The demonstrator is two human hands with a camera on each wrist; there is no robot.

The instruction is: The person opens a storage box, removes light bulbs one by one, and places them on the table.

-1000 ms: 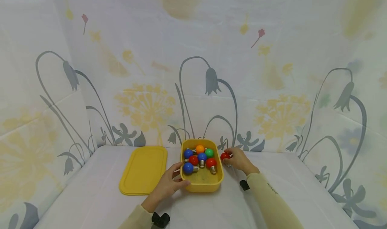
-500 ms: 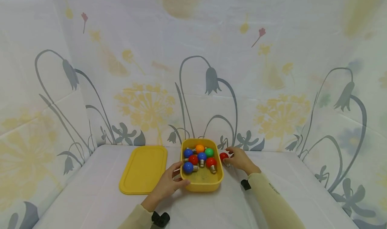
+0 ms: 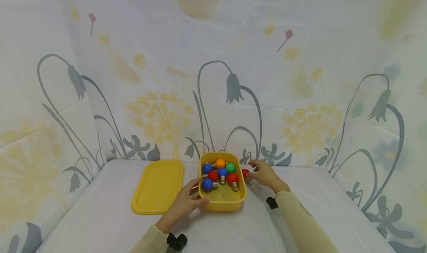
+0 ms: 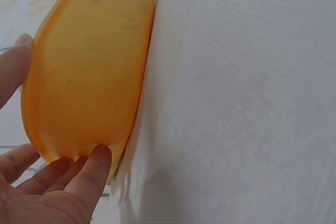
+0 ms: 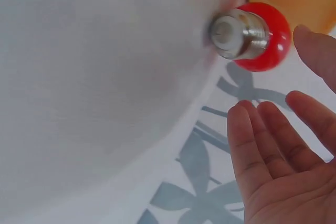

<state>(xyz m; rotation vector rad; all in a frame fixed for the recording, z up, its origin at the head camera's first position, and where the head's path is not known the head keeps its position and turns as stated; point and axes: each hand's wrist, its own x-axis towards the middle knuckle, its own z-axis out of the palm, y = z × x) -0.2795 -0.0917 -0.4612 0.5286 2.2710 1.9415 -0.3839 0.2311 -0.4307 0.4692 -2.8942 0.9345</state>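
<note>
A yellow plastic box (image 3: 222, 207) stands on the white cloth with several coloured toy light bulbs inside. My left hand (image 3: 187, 199) holds its near left corner, fingertips on the left wall and thumb at the front rim; the left wrist view shows the fingers (image 4: 94, 174) against the wall. Just outside the right wall lies a red bulb (image 5: 270, 38), its metal screw base pointing toward me. Beside this bulb is my right hand (image 3: 265, 176), fingers relaxed and spread from the thumb. In the right wrist view a gap shows between the fingers and the bulb.
Left of the box a yellow lid (image 3: 158, 188) lies flat on the cloth. Behind the table hangs a flower-printed white curtain (image 3: 213, 78). Inside the box are blue, red, orange and green bulbs, among them a green bulb (image 3: 230, 167) near the right wall.
The red bulb outside the box has shifted left, up to the box's right wall. My right fingers have come away from it. The left hand stays at the box corner.
</note>
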